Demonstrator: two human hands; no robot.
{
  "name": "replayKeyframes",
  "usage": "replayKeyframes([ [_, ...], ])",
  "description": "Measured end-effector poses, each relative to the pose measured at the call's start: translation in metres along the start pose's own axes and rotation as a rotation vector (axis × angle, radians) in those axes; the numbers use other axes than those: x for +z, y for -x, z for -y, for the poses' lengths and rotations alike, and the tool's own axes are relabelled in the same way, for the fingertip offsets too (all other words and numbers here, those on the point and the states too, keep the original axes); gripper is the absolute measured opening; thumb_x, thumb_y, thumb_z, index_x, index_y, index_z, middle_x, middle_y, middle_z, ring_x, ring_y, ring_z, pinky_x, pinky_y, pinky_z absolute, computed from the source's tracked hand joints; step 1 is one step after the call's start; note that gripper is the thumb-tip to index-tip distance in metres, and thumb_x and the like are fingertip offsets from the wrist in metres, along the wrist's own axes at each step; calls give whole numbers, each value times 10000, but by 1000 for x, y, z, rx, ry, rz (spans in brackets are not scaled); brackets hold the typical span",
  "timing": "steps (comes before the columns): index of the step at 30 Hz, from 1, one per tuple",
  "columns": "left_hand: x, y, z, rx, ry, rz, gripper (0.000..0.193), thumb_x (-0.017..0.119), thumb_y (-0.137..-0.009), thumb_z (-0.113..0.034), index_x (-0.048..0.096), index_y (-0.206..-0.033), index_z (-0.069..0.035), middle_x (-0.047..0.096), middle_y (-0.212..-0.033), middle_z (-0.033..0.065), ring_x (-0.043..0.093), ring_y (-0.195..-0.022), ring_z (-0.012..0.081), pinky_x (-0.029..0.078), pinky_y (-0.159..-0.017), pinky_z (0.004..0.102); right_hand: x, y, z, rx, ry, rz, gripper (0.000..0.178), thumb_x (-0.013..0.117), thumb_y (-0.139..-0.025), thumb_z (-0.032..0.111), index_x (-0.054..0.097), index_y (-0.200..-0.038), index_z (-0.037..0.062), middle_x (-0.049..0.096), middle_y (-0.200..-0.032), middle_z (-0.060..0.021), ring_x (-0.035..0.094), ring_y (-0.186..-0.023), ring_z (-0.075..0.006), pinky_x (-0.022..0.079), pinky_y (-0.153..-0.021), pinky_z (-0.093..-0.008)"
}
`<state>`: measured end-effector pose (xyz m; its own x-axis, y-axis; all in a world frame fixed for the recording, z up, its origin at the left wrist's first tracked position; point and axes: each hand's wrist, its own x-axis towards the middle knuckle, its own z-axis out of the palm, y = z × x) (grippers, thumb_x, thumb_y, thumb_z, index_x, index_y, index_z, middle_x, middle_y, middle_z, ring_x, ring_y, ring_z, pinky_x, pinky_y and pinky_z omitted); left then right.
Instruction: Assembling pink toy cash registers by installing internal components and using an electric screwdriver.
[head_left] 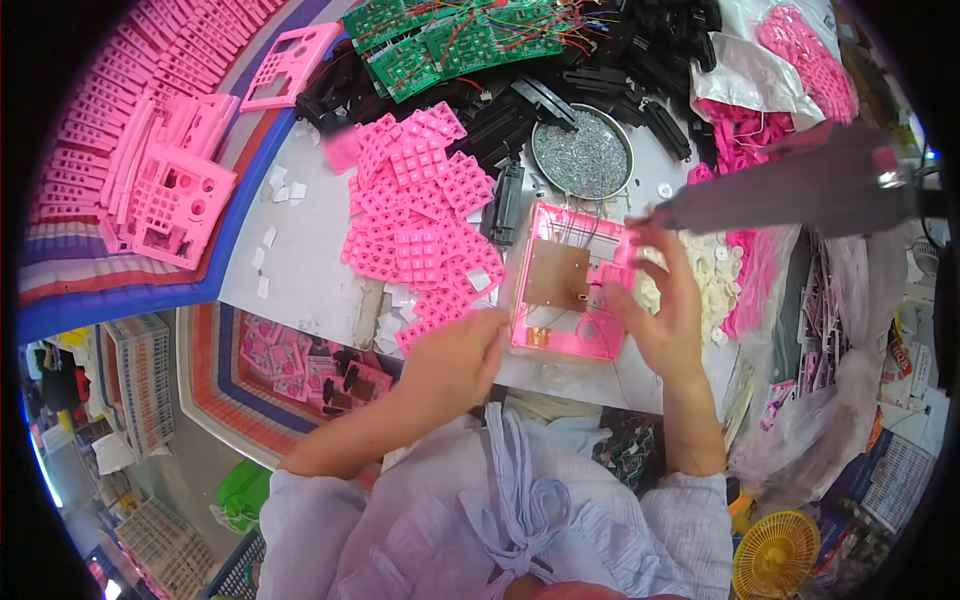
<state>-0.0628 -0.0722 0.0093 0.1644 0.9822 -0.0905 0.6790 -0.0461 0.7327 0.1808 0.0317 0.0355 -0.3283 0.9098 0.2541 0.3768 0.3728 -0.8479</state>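
A pink plastic housing [566,342] lies face down on the table in front of me, with a brown circuit board [558,275] and thin wires inside it. My left hand [455,360] is closed at the housing's left edge, its fingertips partly hidden. Over the housing's right side, my right hand [668,310] has its thumb and fingers apart, the thumb close to the board's right edge. A dark grey electric screwdriver [790,190], blurred, reaches in from the right. Its tip comes near my right index finger; whether they touch I cannot tell.
Pink keypads [425,210] are heaped left of the housing. Behind it stand a round dish of screws [583,150], black plastic parts [520,115] and green circuit boards [460,45]. White discs [715,275] lie right. Pink front panels [185,200] fill a bin at left.
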Motion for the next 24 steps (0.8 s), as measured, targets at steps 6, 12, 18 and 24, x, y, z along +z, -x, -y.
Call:
replayKeyframes([
  [6,-18,-60,8,248,-169,-336,336,673,-836,-56,605,-1164,-25,612,-1098,182,628,-981,353,512,-805,408,13,28,-10,-203,270,431,281,699,-772,57,687,-1052,80,629,-1063,-85,630,-964,-250,540,-735,-370],
  [12,-6,-47,5,283,-32,-270,302,694,-821,-64,629,-1114,-32,610,-1048,155,607,-951,341,503,-815,410,32,9,-1,-428,397,681,158,607,-822,169,675,-944,98,580,-848,-65,641,-862,-246,544,-658,-387],
  [18,-3,-33,-3,111,150,-99,182,703,-826,-68,677,-999,-19,634,-812,89,607,-666,200,482,-608,309,23,0,-14,-256,238,500,111,678,-819,138,639,-878,53,620,-779,-83,657,-720,-243,525,-609,-380],
  [24,9,-40,-13,101,292,-10,168,717,-829,-102,676,-965,-12,583,-735,44,492,-577,110,391,-524,274,18,2,-5,112,7,356,129,718,-829,114,626,-834,24,632,-693,-106,644,-596,-207,501,-555,-323],
])
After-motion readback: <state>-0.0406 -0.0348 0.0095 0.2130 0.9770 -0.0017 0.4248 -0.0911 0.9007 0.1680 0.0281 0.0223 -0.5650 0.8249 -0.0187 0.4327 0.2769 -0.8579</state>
